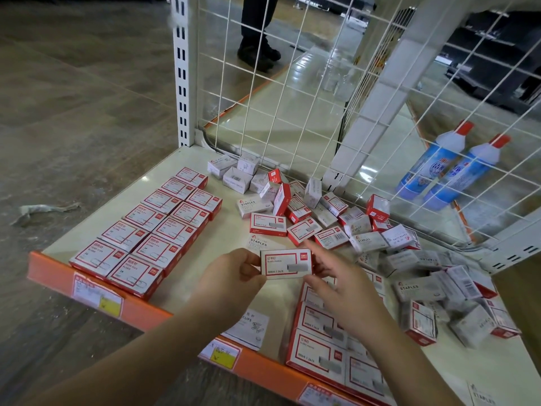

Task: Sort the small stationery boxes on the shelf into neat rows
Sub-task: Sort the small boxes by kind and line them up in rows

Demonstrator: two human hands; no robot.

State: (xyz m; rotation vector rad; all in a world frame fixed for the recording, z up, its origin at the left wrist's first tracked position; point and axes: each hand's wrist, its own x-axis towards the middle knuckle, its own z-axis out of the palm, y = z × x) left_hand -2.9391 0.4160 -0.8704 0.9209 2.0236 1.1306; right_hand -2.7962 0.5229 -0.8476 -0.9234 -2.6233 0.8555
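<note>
At the lower centre of the frame, one red-and-white box [287,265] is held face up above the shelf [231,194]. Its left end is pinched by the left hand [234,272]; its right end is met by the fingers of the right hand [336,285], so each grip is closed on the same box. To the left, a sorted block [152,230] of like boxes is laid in two neat rows running from the orange edge [140,315] toward the upper left. At lower right, a second block [325,338] is begun, partly hidden under the right forearm. Across the centre and right, a loose heap [380,238] of mixed boxes lies tumbled against the wire grid [292,83]. Two blue bottles [450,168] are seen beyond the grid at right.

Risks judged from this position: the held box could be set askew and break the line of the second block, since its landing place is screened by the arm. The nearest heap boxes could be swept out of place by the right wrist. Boxes of different print could be mixed in one row, because several lie face down.
</note>
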